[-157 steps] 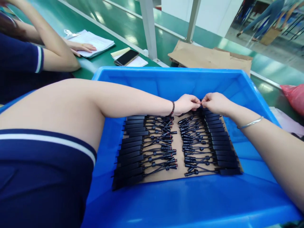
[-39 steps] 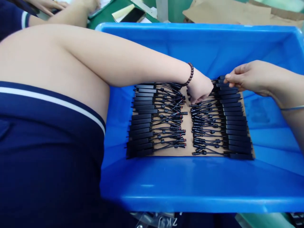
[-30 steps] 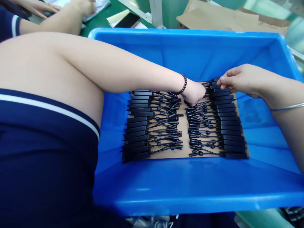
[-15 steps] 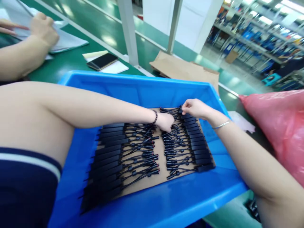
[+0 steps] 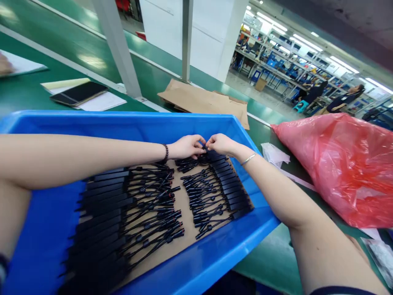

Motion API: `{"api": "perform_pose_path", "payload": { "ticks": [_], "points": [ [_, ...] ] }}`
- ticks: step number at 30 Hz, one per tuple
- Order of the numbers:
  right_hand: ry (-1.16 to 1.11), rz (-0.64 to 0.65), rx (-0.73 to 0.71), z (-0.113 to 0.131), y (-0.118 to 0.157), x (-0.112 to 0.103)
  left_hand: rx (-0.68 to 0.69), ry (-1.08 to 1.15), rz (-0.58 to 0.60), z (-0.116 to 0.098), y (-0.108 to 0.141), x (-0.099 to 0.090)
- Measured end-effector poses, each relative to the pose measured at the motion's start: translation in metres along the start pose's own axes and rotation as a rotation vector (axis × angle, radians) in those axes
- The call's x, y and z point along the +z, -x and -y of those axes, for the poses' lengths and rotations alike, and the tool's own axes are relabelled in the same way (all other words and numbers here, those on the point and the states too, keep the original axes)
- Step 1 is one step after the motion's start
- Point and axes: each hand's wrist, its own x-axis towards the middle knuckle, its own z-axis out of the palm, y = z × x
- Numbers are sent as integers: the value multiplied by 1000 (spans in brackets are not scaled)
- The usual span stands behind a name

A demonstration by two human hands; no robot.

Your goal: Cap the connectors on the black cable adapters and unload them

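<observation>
Inside a blue plastic bin (image 5: 147, 125), slim black modules (image 5: 102, 200) with short cables lie in two rows on a sheet of brown cardboard (image 5: 184, 205). Their connector ends (image 5: 162, 213) point towards the middle. At the far end of the right-hand row, my left hand (image 5: 188, 146), wearing a dark bead bracelet, has its fingers curled on a black cable (image 5: 202, 150). My right hand (image 5: 221, 144), with a silver bangle at the wrist, pinches at the same spot, close to the left fingertips. What exactly sits between the right fingers is mostly hidden.
Brown cardboard sheets (image 5: 202, 96) lie behind the bin on the green bench. To the right bulges a red plastic bag (image 5: 346, 164). A phone (image 5: 79, 93) rests on papers at the left, by a grey post (image 5: 118, 49). A co-worker's hand (image 5: 4, 65) shows at the left edge.
My left hand has risen from the cables in the middle to meet my right hand at the far end of the row. The view has swung, shifting the bin left.
</observation>
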Motion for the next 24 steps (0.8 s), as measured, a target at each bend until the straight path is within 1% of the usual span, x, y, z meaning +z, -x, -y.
{"api": "perform_pose_path", "payload": {
  "ticks": [2,3,5,8,11,14,18,21,24],
  "points": [
    [-13,-9,-21,-2,-2,4,-61,286,-21,1,6,11],
    [-24,-22,-26,-3,-4,6,-73,364,-42,1,9,16],
    [-67,-63,-6,-7,-10,9,-102,440,-95,0,10,21],
    [-181,-64,23,-11,-17,10,-104,477,-122,3,7,22],
    [-215,-42,38,-12,-18,10,-109,504,-145,7,5,22],
    [-190,-33,48,-10,-15,8,-131,524,-146,11,5,23],
    [-135,0,34,-9,-12,8,-153,529,-113,11,6,24],
    [-94,9,-13,-12,-14,9,-164,545,-113,9,6,24],
    [-40,-18,-63,-14,-16,11,-140,571,-148,8,6,26]
  ]
}}
